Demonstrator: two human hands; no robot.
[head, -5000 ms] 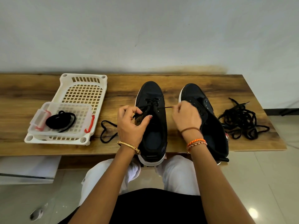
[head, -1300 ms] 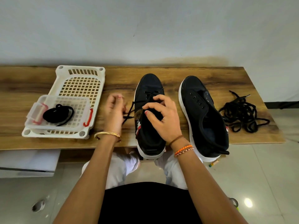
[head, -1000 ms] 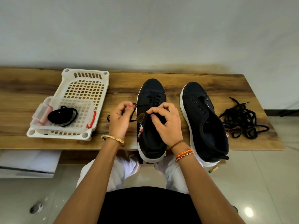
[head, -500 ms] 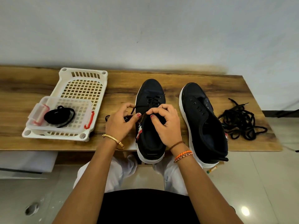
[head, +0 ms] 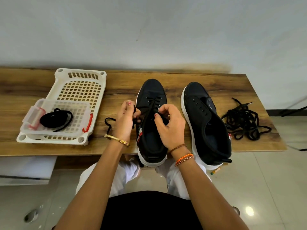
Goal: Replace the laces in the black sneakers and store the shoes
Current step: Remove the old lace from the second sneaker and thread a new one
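So we're mid-lacing on the first shoe; the black canvas sneaker with the white sole (head: 152, 123) sits toe-away on the wood-grain counter (head: 174, 80), heel hanging a bit over the near edge, and only the lower eyelets near the toe have the black flat lace (head: 153, 101) crossed through them; the upper ones look bare. The left hand (head: 126, 120) is curled and pinching one free end of that lace just beside the shoe's left flank, the slack looping out on the counter; the right hand (head: 169, 125) is curled too, fingertips pinching at the lace or eyelet row over the tongue, hard to tell which exactly.

The second black sneaker (head: 206, 123) stands just to the right, eyelets empty; beyond it lies a tangled pile of black laces (head: 244, 123). A coiled black lace (head: 55, 119) waits in the clear plastic box with red clasps (head: 79, 130), which sits in the white perforated plastic tray (head: 79, 87).

Next move, I'd guess: poke the held tip through the next open eyelet and pull both sides even; fiddly with black on black.
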